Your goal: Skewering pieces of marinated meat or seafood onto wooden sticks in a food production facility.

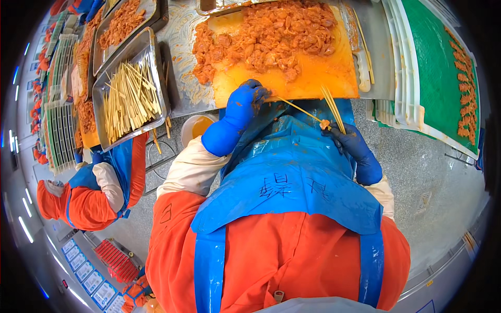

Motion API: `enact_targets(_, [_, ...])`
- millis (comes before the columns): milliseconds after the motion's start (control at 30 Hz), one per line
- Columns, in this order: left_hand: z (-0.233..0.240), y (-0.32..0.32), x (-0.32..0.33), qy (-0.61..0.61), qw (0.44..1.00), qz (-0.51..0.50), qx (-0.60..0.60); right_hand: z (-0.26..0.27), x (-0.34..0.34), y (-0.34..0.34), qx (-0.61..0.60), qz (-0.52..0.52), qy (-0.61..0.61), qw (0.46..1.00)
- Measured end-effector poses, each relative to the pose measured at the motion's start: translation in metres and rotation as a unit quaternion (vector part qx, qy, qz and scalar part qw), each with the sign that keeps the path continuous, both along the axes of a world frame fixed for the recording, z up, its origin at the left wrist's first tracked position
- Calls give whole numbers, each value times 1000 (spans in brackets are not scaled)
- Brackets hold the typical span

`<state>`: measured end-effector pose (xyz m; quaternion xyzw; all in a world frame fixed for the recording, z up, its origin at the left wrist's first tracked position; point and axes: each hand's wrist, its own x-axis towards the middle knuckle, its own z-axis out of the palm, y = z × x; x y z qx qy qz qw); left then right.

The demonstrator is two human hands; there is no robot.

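Note:
My right hand (350, 146), in a dark blue glove, holds a bunch of bamboo skewers (332, 109) pointing up. It also grips one separate skewer (299, 109) that slants left, with a small meat piece (324, 124) on it close to my fingers. At the near edge of the orange cutting board (325, 84) is my left hand (248, 103), gloved in blue, its fingers bent near the slanted skewer's tip. Whether those fingers pinch anything is hidden. A heap of marinated raw meat pieces (274, 39) covers the board's far part.
Left of the board stands a metal tray (150, 43) of bamboo skewers. A white-handled knife (363, 72) lies along the board's right side. Stacked white trays (409, 70) hold a green sheet with meat skewers (464, 90). A co-worker (90, 191) stands at left, near a plastic tub (190, 131).

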<state>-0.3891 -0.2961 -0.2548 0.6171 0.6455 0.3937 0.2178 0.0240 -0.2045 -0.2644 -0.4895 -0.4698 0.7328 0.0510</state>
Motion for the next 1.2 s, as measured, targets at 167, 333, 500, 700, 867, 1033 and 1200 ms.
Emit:
enact_targets(167, [-3, 0, -2, 53, 998, -10, 23, -1, 0, -5, -17, 6, 7, 1000])
enact_targets(333, [10, 4, 1, 66, 998, -16, 17, 2, -1, -9, -4, -10, 16, 1000])
enact_targets(500, [7, 5, 8, 53, 999, -11, -3, -1, -1, -7, -9, 26, 13, 1000])
enact_targets(700, [-6, 5, 0, -10, 1000, -20, 13, 10, -19, -1, -15, 39, -16, 999])
enact_targets(867, [16, 15, -15, 94, 989, -114, -8, 8, -26, 18, 104, 75, 25, 991])
enact_targets(1033, [5, 13, -25, 6, 993, -109, -45, 74, -73, 33, 98, 165, -61, 980])
enact_targets(1200, [-9, 5, -36, 83, 994, -44, 59, 69, -76, 25, 91, 162, -102, 977])
